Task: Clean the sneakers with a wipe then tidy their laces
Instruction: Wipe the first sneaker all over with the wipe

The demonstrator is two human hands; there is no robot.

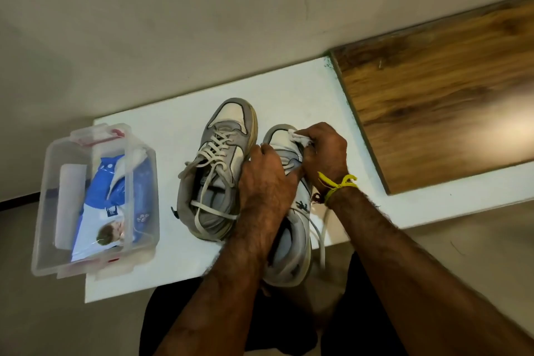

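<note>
Two grey-and-white sneakers lie on a white table (pixel 289 89). The left sneaker (pixel 219 165) rests flat with its laces loose and spread. The right sneaker (pixel 291 225) is tilted on its side near the table's front edge, a lace hanging off it. My left hand (pixel 265 182) grips this right sneaker around its middle. My right hand (pixel 325 150) holds a crumpled white wipe (pixel 299 137) pressed against the toe of the same sneaker. A yellow thread is tied around my right wrist.
A clear plastic box (pixel 95 199) stands at the table's left front corner, holding a blue-and-white wipes pack (pixel 115 205) and a white roll. A wooden board (pixel 445 101) lies over the table's right side. A grey wall rises behind.
</note>
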